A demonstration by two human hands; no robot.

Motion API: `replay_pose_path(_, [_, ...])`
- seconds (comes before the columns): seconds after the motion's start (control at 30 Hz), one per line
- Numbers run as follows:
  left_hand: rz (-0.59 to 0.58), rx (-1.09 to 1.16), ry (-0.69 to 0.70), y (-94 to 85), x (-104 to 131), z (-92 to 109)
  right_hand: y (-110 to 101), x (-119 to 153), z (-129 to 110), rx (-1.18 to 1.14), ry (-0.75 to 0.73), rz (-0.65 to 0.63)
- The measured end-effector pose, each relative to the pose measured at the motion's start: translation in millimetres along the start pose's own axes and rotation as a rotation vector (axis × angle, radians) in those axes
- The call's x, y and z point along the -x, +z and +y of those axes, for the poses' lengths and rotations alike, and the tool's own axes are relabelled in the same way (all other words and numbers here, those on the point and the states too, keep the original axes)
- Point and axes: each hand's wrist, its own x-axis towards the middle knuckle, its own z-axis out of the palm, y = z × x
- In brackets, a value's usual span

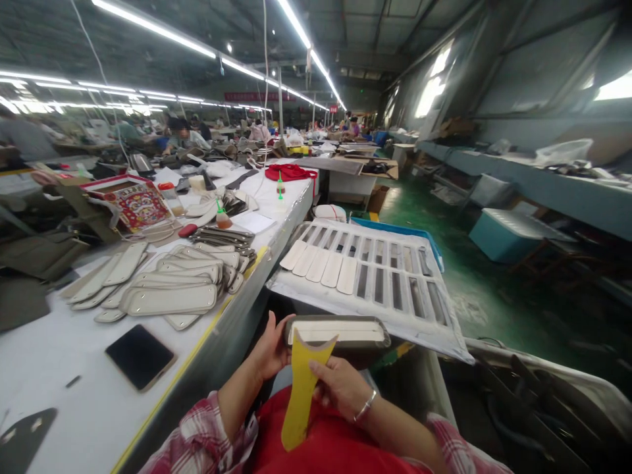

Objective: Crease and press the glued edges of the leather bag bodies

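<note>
In front of my red apron, my left hand (272, 347) grips the left end of a dark olive bag piece (375, 352) with a long cream panel (363, 331) along its top. My right hand (342, 387) pinches a flat yellow piece (300, 401) with a curved notch at its upper end. That notched end overlaps the front edge of the cream panel; I cannot tell whether they touch. Just beyond the bag piece, several cream rounded strips (318, 264) lie in a row on a white slotted rack (395, 263).
On the white table (64, 349) to the left are a pile of cream rounded straps (170, 297), a phone (140, 357), a glue bottle (223, 217) and a red patterned box (143, 204). At right stands a bin (553, 395) of dark pieces. A blue-lidded box (516, 234) sits farther off.
</note>
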Motion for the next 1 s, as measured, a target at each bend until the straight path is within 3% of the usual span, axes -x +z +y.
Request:
replay_pose_path(0.2, [0.022,0.155,0.113,-4.2,-4.6,-9.6,23.9,-13.5,14.5,-0.013,0.153,-0.082])
replay_pose_path(0.3, [0.04,0.187,0.13,-8.4,-6.7,-11.3,29.2,-23.6,16.8,-0.058,0.162,-0.052])
replay_pose_path(0.53, [0.042,0.188,0.172,-16.8,-14.6,-16.5,25.8,-38.2,14.4,-0.088,0.176,-0.009])
replay_pose_path(0.77, [0.121,0.015,0.186,-10.1,-18.9,-11.5,21.1,-45.3,9.1,-0.046,0.222,-0.032])
replay_pose_path(1.0, [0.117,-0.078,0.148,-5.7,-24.0,-3.5,13.5,-51.8,11.8,-0.057,0.278,-0.049])
